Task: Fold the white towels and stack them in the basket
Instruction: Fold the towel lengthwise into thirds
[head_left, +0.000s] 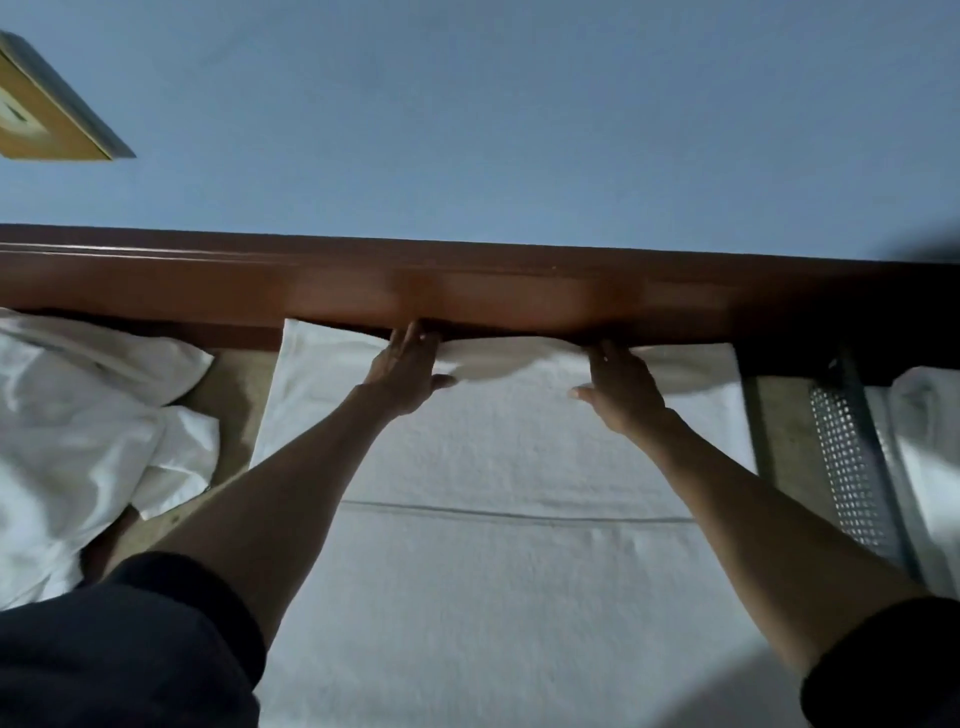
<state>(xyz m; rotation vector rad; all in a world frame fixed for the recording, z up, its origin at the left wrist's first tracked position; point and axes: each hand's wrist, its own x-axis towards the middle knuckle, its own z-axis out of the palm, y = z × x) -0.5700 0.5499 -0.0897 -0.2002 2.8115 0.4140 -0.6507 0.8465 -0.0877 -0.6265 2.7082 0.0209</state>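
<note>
Towel (493, 467) lies flat, its far edge under the wooden rail (467, 291) | left hand (410, 369) grips that edge, thumb splayed | right hand (621, 389) grips it too, edge raised in a lip between them | perforated basket (847, 467) just right of towel | crumpled white pile (78, 415) left

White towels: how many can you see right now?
3 at least: the spread towel in the middle, a crumpled heap at the left that may hide more, and a white towel inside the mesh basket at the right.
</note>
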